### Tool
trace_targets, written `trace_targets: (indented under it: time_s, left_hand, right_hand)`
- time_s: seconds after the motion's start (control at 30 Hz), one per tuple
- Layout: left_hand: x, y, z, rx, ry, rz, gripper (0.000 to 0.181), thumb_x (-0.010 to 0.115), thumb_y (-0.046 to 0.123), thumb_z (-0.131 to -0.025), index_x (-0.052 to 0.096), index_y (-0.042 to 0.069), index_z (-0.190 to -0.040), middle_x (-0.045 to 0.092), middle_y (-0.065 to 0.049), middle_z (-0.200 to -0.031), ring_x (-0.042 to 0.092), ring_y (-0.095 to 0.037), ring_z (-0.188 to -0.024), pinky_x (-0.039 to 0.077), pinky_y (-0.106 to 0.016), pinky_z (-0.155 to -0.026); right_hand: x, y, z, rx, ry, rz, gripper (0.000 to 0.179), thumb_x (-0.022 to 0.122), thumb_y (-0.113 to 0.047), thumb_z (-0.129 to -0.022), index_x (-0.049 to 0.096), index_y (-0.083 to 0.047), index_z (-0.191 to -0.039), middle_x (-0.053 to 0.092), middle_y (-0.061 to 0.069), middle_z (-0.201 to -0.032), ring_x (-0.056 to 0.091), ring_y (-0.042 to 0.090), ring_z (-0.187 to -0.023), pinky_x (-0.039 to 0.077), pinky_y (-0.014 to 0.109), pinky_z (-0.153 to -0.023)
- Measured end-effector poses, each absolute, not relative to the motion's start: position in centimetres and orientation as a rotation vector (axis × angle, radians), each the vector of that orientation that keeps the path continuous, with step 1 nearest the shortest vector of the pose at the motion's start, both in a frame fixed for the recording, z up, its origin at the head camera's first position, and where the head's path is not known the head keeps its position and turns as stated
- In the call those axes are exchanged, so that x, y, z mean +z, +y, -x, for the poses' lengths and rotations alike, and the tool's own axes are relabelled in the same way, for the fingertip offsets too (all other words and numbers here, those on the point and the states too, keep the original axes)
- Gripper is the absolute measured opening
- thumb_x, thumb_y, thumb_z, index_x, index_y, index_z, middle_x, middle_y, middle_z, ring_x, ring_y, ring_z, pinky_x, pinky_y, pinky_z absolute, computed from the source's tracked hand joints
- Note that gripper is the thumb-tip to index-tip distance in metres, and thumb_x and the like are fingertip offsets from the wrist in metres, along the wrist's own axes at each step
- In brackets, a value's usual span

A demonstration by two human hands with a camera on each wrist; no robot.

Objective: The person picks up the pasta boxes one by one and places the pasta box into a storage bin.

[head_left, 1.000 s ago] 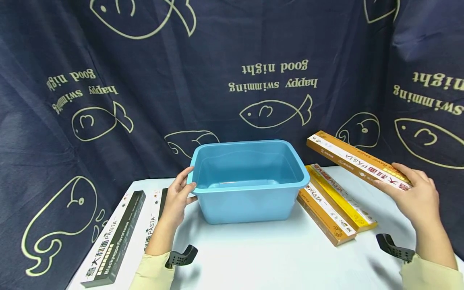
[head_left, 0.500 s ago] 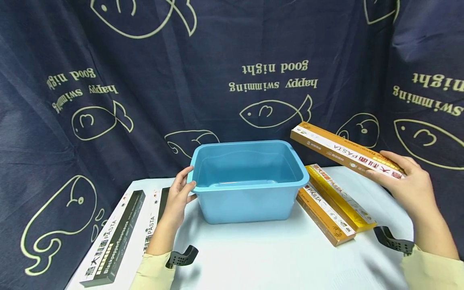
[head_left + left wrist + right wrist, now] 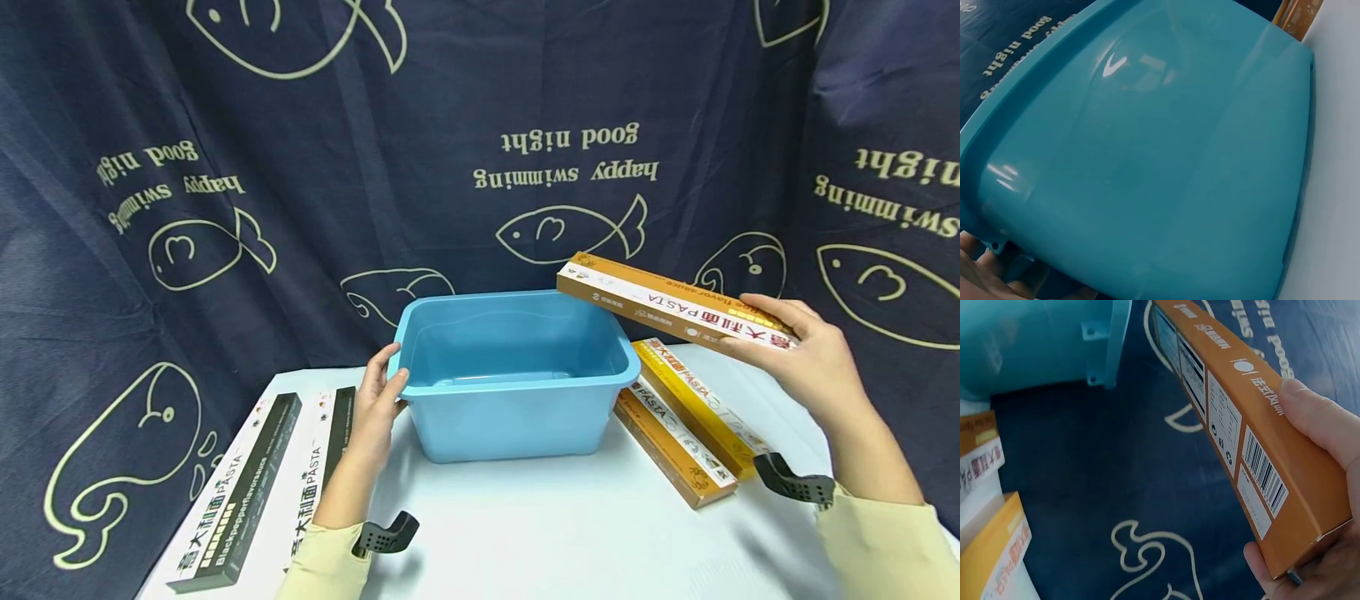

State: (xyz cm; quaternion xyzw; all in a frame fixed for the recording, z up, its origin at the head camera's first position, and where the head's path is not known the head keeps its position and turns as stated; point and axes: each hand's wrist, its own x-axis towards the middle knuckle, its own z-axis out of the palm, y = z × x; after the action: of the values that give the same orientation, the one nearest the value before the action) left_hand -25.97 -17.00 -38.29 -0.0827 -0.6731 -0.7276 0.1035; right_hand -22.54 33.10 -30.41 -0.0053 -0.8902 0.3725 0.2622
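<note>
A blue plastic tub (image 3: 510,425) stands on the white table. My left hand (image 3: 375,400) grips its left rim, thumb over the top and fingers beneath; in the left wrist view the tub's wall (image 3: 1160,156) fills most of the picture. My right hand (image 3: 813,358) holds an orange-and-white pasta box (image 3: 660,300) by its right end, raised in the air. The box's far end overlaps the tub's back right corner in the head view. From the right wrist, the box's orange side (image 3: 1260,437) shows a barcode, with the thumb (image 3: 1316,419) along one edge.
Right of the tub lie another orange pasta box (image 3: 675,442) and a yellow pasta box (image 3: 712,408), side by side. On the left lie two black-and-white pasta boxes (image 3: 240,500), the nearer one (image 3: 322,467) partly behind my left forearm. A dark fish-print cloth (image 3: 450,167) hangs behind the table.
My right hand has carried the orange pasta box leftward, so its far end now overlaps the tub's corner. The left hand keeps its grip on the rim, its forearm shifted slightly right.
</note>
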Motion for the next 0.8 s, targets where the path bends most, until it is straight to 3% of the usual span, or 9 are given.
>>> trace_targets:
  time_s: [0.2, 0.5, 0.67, 0.8]
  left_hand:
    - [-38.3, -16.9, 25.8, -2.130, -1.994, 0.210, 0.051, 0.048, 0.023, -0.103, 0.035, 0.019, -0.153, 0.023, -0.001, -0.166, 0.032, -0.028, -0.148, 0.026, -0.065, -0.117]
    - [-38.5, -17.1, 26.0, -2.142, -2.009, 0.214, 0.051, 0.049, 0.025, -0.103, 0.036, 0.022, -0.152, 0.026, 0.000, -0.165, 0.034, -0.030, -0.148, 0.027, -0.063, -0.117]
    - [-38.5, -17.2, 26.1, -2.153, -2.001, 0.210, 0.050, 0.049, 0.023, -0.103, 0.036, 0.022, -0.152, 0.026, 0.000, -0.165, 0.034, -0.029, -0.147, 0.028, -0.062, -0.117]
    - [-38.6, -17.3, 26.2, -2.158, -1.993, 0.227, 0.050, 0.050, 0.024, -0.103, 0.036, 0.022, -0.151, 0.028, 0.001, -0.164, 0.034, -0.029, -0.147, 0.028, -0.062, -0.117]
  right_hand:
    - [-29.5, 31.6, 23.5, 0.966, -2.427, -0.097, 0.071, 0.086, -0.037, -0.078, 0.057, -0.021, -0.141, 0.051, -0.018, -0.119, 0.042, 0.003, -0.096, 0.037, 0.013, -0.068]
    - [-28.7, 30.5, 24.5, 0.956, -2.528, -0.126, 0.073, 0.082, -0.044, -0.080, 0.054, -0.023, -0.145, 0.052, 0.005, -0.136, 0.041, 0.018, -0.107, 0.040, 0.020, -0.069]
    - [-28.3, 30.0, 25.4, 0.954, -2.587, -0.167, 0.074, 0.079, -0.047, -0.082, 0.052, -0.021, -0.146, 0.052, 0.011, -0.138, 0.041, 0.025, -0.110, 0.041, 0.027, -0.071]
    - [-27.9, 29.5, 25.9, 0.972, -2.592, -0.215, 0.071, 0.079, -0.045, -0.083, 0.052, -0.020, -0.145, 0.053, 0.007, -0.134, 0.044, 0.023, -0.108, 0.043, 0.024, -0.071]
